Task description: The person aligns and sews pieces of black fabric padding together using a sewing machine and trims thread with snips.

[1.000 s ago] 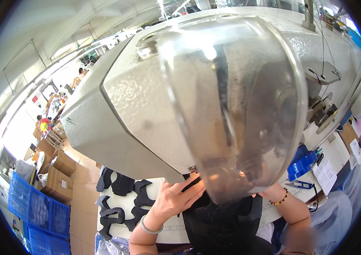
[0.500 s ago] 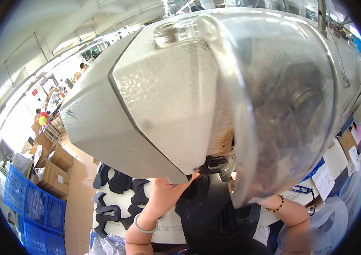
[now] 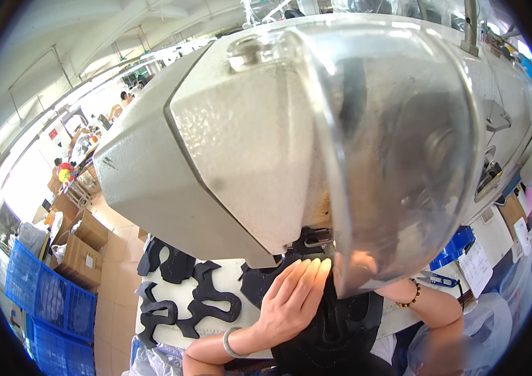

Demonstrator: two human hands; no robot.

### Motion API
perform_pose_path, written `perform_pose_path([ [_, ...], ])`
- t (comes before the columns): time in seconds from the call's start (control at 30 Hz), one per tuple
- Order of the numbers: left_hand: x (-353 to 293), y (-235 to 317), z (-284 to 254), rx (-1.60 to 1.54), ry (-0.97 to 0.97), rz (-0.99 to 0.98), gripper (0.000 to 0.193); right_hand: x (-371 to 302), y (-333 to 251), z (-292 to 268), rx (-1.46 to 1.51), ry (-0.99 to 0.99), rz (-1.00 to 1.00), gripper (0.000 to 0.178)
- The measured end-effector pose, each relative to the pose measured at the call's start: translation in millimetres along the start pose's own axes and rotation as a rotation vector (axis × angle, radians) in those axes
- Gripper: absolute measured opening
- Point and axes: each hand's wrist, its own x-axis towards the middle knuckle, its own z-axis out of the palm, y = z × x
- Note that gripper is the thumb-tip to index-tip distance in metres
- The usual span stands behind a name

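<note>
A large grey sewing machine head (image 3: 247, 150) fills the upper middle, with a clear curved shield (image 3: 404, 163) on its right side. Under it, a black shaped fabric piece (image 3: 322, 344) lies on the white work surface. My left hand (image 3: 291, 302) rests on this piece with fingers stretched out side by side, fingertips near the black presser part (image 3: 316, 237) and brightly lit. On the other side, my right hand (image 3: 361, 269) is at the piece behind the shield's lower edge; its fingers are blurred through the plastic. The needle area is mostly hidden.
Several black cut pieces (image 3: 206, 307) lie on the table to the left. A blue snipper tool (image 3: 439, 279) and a written paper sheet (image 3: 476, 266) are at the right, above clear plastic bags (image 3: 498, 326). Blue crates (image 3: 52, 294) and cardboard boxes (image 3: 81, 260) stand at far left.
My left hand has moved from the machine's presser area to lie flatter on the black piece, nearer me and to the right. The black piece has shifted and turned slightly.
</note>
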Motion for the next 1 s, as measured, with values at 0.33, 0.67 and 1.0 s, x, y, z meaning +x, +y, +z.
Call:
perform_pose_path([
  [0.33,1,-14,24,-0.009,0.205,0.035,0.022,0,10,-3,-0.139,0.169,0.092,0.011],
  [0.67,-6,-29,30,-0.056,0.206,0.041,0.022,1,32,-7,0.021,0.15,0.155,0.031],
  [1.0,-9,-37,28,-0.001,0.157,0.085,0.02,-4,34,-24,0.407,0.073,0.283,0.031],
])
